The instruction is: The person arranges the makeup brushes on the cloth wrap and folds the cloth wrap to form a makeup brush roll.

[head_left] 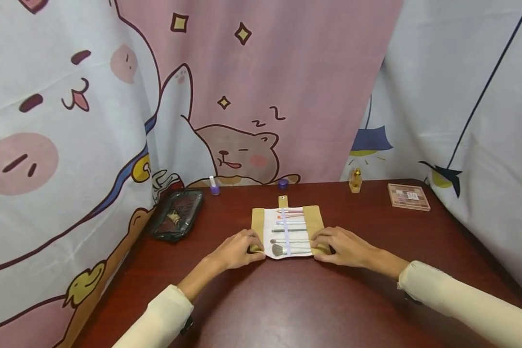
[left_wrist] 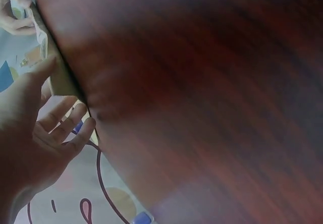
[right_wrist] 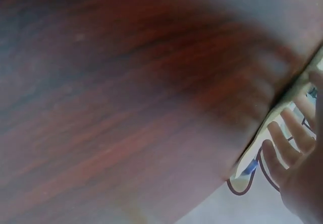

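A tan and white makeup brush roll (head_left: 268, 218) lies unfolded on the table, its snap tab pointing to the back. Several makeup brushes (head_left: 277, 250) lie crosswise in it under a lilac elastic band (head_left: 285, 232). My left hand (head_left: 240, 247) grips the roll's near left corner, thumb at the front edge and fingers over the tan flap. At the near right corner my right hand (head_left: 340, 246) holds the other flap the same way. Both wrist views show the roll edge-on, between thumb and fingers of the left hand (left_wrist: 45, 138) and beside the fingers of the right hand (right_wrist: 295, 158).
A black-edged clear pouch (head_left: 177, 215) lies at the left. Along the back stand a nail polish bottle (head_left: 214, 186), a small purple jar (head_left: 282, 183) and a gold perfume bottle (head_left: 355, 181). An eyeshadow palette (head_left: 409, 197) is at back right. Printed curtains (head_left: 322, 72) surround the dark red table (head_left: 278, 299).
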A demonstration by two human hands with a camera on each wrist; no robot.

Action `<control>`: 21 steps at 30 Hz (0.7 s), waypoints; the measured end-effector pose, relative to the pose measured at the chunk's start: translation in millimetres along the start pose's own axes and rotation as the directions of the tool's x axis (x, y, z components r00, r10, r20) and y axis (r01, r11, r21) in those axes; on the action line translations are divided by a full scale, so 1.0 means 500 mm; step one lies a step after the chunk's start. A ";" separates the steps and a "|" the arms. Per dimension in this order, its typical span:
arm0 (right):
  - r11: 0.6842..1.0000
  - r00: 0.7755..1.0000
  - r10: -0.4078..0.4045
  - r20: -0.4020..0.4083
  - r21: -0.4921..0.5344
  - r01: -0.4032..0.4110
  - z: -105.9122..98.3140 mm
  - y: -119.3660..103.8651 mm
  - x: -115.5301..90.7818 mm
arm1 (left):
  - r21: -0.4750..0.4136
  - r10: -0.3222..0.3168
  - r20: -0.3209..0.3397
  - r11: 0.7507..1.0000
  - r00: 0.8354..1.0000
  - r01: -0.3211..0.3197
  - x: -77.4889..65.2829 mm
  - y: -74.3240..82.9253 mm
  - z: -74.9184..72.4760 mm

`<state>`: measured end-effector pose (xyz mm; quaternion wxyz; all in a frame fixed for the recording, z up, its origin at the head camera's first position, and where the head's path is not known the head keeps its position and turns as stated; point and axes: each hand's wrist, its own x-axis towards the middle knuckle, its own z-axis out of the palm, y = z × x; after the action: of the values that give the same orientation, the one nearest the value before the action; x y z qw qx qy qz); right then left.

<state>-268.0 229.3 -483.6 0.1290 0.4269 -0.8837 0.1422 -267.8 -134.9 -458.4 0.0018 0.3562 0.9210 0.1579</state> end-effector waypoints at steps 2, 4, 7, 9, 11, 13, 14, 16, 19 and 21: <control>1.000 1.000 -0.007 -0.029 0.010 0.008 0.002 0.000 0.001 | -0.009 0.016 -0.010 1.000 1.000 -0.016 0.001 0.000 -0.001; 1.000 0.998 -0.009 -0.060 0.029 0.011 0.004 0.001 0.003 | -0.028 0.021 -0.020 0.999 1.000 -0.021 0.001 0.000 -0.004; 0.998 0.996 0.008 -0.089 0.058 -0.003 0.003 0.002 0.007 | -0.080 0.006 -0.035 0.997 0.999 -0.009 0.002 0.000 -0.010; 0.996 0.994 0.044 -0.100 0.086 -0.036 -0.001 0.003 0.010 | -0.118 -0.013 -0.049 0.993 0.999 0.007 0.006 -0.001 -0.015; 0.987 0.991 0.088 -0.104 0.141 -0.073 -0.006 0.005 0.016 | -0.148 -0.026 -0.067 0.989 0.997 0.016 0.011 -0.003 -0.018; 0.973 0.986 0.132 -0.103 0.205 -0.109 -0.009 0.010 0.022 | -0.170 -0.034 -0.079 0.985 0.996 0.020 0.017 -0.006 -0.018; 0.964 0.983 0.149 -0.102 0.237 -0.122 -0.010 0.012 0.025 | -0.179 -0.037 -0.082 0.984 0.996 0.021 0.021 -0.007 -0.017; 0.946 0.979 0.179 -0.094 0.288 -0.145 -0.009 0.018 0.029 | -0.204 -0.038 -0.088 0.979 0.995 0.020 0.028 -0.010 -0.015; 0.934 0.972 0.215 -0.089 0.311 -0.178 -0.001 0.027 0.033 | -0.239 -0.055 -0.079 0.970 0.995 0.035 0.038 -0.013 -0.008; 0.934 0.968 0.235 -0.092 0.297 -0.199 0.004 0.028 0.035 | -0.230 -0.070 -0.087 0.972 0.994 0.048 0.044 -0.016 -0.003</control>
<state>-290.0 224.5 -481.4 0.1049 0.3308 -0.8857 0.3084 -289.6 -126.7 -457.2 0.0037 0.3182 0.9061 0.2788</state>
